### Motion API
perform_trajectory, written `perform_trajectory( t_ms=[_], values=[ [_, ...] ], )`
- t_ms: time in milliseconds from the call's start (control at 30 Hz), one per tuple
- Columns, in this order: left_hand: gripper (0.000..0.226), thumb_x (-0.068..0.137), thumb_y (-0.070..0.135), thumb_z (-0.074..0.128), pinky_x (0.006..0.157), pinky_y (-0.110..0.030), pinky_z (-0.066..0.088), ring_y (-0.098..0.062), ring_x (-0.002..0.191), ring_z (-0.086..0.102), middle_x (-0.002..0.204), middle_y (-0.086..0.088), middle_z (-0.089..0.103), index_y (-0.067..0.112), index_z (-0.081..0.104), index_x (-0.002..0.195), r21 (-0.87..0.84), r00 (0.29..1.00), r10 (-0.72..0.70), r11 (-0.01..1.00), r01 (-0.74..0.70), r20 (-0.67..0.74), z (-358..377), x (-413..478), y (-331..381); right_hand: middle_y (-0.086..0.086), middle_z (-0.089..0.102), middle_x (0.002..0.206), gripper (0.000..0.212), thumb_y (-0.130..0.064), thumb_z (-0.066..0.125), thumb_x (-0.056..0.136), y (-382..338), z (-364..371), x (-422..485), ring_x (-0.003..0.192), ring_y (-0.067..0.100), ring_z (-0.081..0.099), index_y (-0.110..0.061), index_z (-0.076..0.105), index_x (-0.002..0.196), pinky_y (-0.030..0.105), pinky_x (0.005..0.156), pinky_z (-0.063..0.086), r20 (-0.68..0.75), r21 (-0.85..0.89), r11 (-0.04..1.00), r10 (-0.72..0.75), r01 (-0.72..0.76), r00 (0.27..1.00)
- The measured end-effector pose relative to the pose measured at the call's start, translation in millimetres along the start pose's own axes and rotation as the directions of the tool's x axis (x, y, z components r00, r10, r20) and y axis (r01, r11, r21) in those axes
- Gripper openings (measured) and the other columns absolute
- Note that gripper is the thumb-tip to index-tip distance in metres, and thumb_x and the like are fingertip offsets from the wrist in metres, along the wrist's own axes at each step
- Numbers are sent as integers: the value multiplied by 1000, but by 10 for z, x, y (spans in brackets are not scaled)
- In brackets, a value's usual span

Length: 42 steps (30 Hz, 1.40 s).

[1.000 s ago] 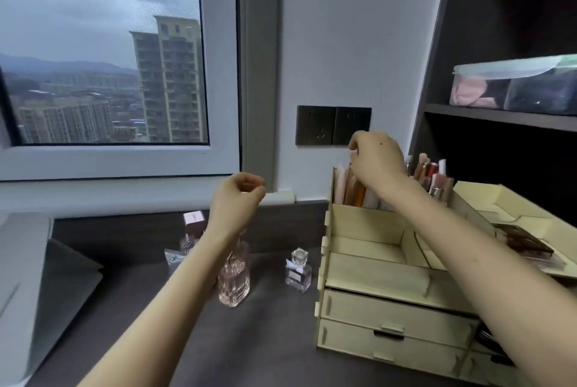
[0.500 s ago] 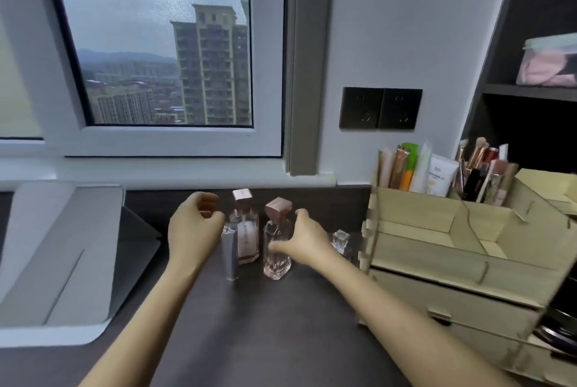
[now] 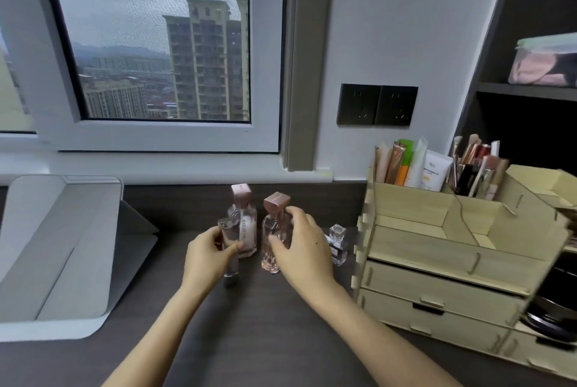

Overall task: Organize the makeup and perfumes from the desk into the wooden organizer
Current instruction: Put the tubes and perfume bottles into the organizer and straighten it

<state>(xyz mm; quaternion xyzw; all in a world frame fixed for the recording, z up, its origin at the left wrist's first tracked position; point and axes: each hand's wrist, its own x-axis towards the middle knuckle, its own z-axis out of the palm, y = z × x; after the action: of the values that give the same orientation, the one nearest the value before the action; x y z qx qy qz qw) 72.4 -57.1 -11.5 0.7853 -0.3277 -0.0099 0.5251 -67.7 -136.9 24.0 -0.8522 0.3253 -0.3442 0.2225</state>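
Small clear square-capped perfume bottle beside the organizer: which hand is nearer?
Right. The right hand sits just left of the small clear bottle, wrapping the pink-capped bottle; the left hand is farther left.

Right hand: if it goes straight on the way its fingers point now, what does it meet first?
The right hand points forward-left at the pink-capped perfume bottle; its fingers already curl around it and seem to touch it, though depth is unclear.

Three perfume bottles [image 3: 274, 230] stand mid-desk [image 3: 249, 339] — wooden organizer [image 3: 452, 249] to their right, folded stand [image 3: 62, 246] far left.
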Motion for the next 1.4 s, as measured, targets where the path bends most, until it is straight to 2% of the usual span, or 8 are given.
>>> perform_trajectory(
  t_ms=[200,400,500,667,900,1000,1267,1400],
  values=[
    [8,73,18,73,53,-12,46,-8,61,63,67,5,70,23,68,75,-78,938,290,957,-280,190,-121,-179,616,-4,61,117,42,-33,57,89,-236,-353,-84,93,15,61,-25,50,130,27,84,48,-42,116,963,-239,243,970],
    [16,69,27,79,58,-15,41,1,58,52,61,9,63,16,67,73,-137,880,397,917,-373,262,54,-235,1211,-15,59,69,5,-19,64,87,-202,-1036,64,59,-4,52,-18,68,88,7,58,39,-161,115,960,-234,253,959],
    [19,74,24,76,83,-26,53,-8,82,67,86,4,73,18,71,92,-221,891,387,914,-339,237,165,-226,1349,-10,59,67,6,-18,64,88,-95,-1509,219,62,6,58,-14,68,87,20,59,49,-309,124,973,-148,194,940],
    [10,82,21,67,81,-31,54,-13,81,65,84,4,71,18,70,91,-239,930,328,928,-285,164,249,-187,1297,3,66,76,14,-15,60,89,163,-2077,561,73,20,62,-6,70,89,33,69,52,-642,-30,992,-111,120,759],
    [8,83,14,64,62,-4,45,-6,73,60,79,9,69,19,69,87,-193,961,243,957,-216,128,240,-149,1069,17,70,88,15,-7,56,91,620,-1968,945,78,21,59,1,68,86,28,70,42,-493,-224,974,-82,-36,866],
    [11,83,12,62,61,-4,44,-4,71,60,86,6,70,15,70,90,-183,968,217,964,-193,124,206,-112,994,15,70,90,15,-8,56,91,696,-1878,1035,77,16,52,-1,69,87,25,72,34,-434,-240,967,-32,-82,900],
    [12,83,9,61,55,2,38,19,62,55,71,18,63,18,68,86,-143,974,200,972,-184,110,194,-79,896,21,64,107,18,0,50,92,653,-1798,1221,99,35,59,1,61,106,36,80,47,-308,-405,898,39,-169,950],
    [8,83,12,62,55,0,38,8,62,58,69,15,64,17,69,83,-125,982,164,980,-152,91,218,-53,837,20,64,100,17,1,48,89,450,-1737,1103,90,36,59,0,60,101,34,65,40,-351,-657,743,-149,-130,924]
  ],
)
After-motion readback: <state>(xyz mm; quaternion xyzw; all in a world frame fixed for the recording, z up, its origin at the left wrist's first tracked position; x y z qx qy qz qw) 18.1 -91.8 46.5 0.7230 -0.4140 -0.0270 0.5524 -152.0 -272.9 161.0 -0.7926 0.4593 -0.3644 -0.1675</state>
